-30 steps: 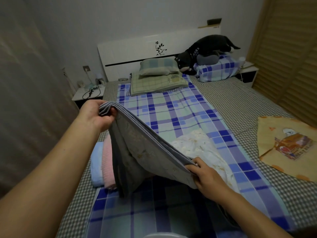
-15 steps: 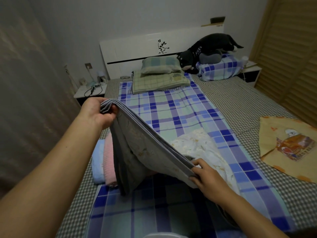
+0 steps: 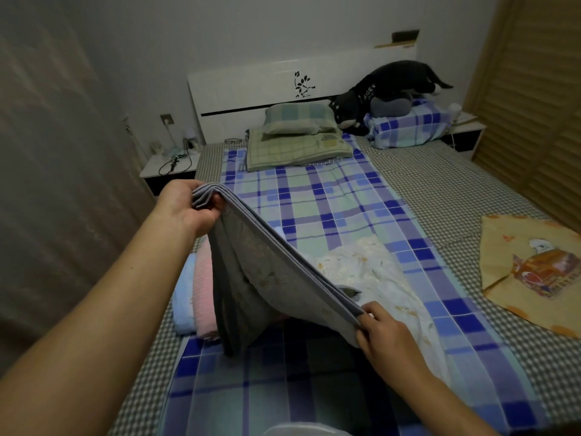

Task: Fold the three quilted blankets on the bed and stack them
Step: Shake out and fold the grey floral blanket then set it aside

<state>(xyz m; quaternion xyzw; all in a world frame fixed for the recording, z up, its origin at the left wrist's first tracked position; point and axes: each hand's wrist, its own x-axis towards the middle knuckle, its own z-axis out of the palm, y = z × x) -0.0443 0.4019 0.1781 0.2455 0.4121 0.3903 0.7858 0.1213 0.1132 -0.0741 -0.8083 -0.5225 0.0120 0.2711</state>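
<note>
A grey quilted blanket (image 3: 270, 278) with a faint floral print hangs folded in several layers above the bed. My left hand (image 3: 188, 206) grips its far top corner and my right hand (image 3: 380, 332) pinches its near top corner, so the folded edge runs taut between them. Its lower part drapes down to the checked sheet (image 3: 314, 202). A white floral blanket (image 3: 377, 275) lies crumpled on the bed just right of it, partly hidden. Behind the grey blanket at the left lie a pink folded blanket (image 3: 204, 294) and a light blue one (image 3: 184, 297), side by side.
A yellow cartoon-print cloth (image 3: 531, 272) lies at the bed's right. Pillows (image 3: 298, 133) and a black plush toy (image 3: 386, 89) sit by the white headboard (image 3: 257, 86). A nightstand (image 3: 169, 168) with cables stands at the left; a curtain and a slatted wooden door flank the bed.
Both hands keep their hold on the grey blanket. The held edge has barely shifted; the camera has moved slightly.
</note>
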